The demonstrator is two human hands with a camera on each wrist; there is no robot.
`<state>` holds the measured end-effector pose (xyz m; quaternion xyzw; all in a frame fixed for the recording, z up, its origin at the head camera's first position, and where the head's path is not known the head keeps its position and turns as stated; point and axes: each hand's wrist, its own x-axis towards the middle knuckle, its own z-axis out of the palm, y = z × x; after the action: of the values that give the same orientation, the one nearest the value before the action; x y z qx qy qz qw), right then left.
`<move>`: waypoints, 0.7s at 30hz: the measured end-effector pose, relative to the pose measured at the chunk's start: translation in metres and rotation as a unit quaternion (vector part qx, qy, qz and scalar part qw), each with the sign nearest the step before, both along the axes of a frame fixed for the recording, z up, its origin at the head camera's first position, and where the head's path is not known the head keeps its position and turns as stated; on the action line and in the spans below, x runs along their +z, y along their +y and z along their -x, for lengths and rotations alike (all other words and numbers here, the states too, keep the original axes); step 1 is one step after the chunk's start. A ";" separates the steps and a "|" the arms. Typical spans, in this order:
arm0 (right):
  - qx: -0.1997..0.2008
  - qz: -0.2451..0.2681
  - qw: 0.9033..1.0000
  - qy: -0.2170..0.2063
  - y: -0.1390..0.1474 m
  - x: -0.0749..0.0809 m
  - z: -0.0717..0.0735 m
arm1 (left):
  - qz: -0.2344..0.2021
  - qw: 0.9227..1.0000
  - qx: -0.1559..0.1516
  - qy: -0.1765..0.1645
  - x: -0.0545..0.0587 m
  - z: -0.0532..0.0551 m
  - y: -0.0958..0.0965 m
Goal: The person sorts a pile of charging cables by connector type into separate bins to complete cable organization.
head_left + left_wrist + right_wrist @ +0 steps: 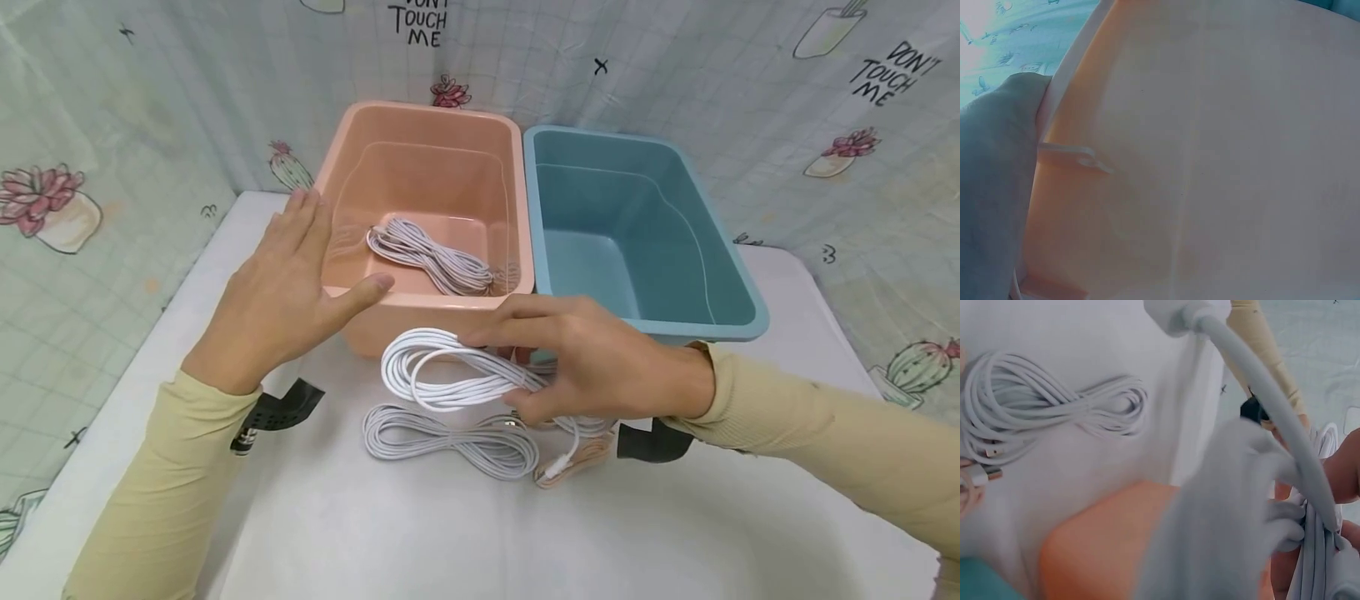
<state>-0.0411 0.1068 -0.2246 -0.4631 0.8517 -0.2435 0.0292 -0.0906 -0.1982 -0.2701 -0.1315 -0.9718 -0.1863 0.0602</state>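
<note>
My left hand (277, 292) rests on the near-left corner of the peach bin (431, 118), fingers straight along its left rim and thumb over the front rim. In front of that bin my right hand (600, 350) grips a coiled white cable (427, 371) between thumb and fingers. A loose end with a white plug (555, 468) hangs below. In the right wrist view the held cable's loops (1313, 556) pass between the fingers. Inside the peach bin lies another bundled cable (435, 254). On the table under the right hand lies a grey-white cable coil (450, 442).
A teal bin (585, 250) stands against the peach bin's right side. A peach-coloured cable (585, 462) lies partly under the right hand on the white table (510, 542). Behind the bins hangs a cactus-printed cloth (637, 67).
</note>
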 end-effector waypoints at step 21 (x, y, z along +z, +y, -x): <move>0.015 0.045 0.994 0.096 0.005 0.029 0.042 | 0.017 1.000 0.001 0.012 -0.001 0.003 -0.001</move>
<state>-0.0831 0.1117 -0.1953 -0.4979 0.8318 -0.2350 -0.0699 -0.0935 -0.1993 -0.2707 -0.1332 -0.9742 -0.1684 0.0696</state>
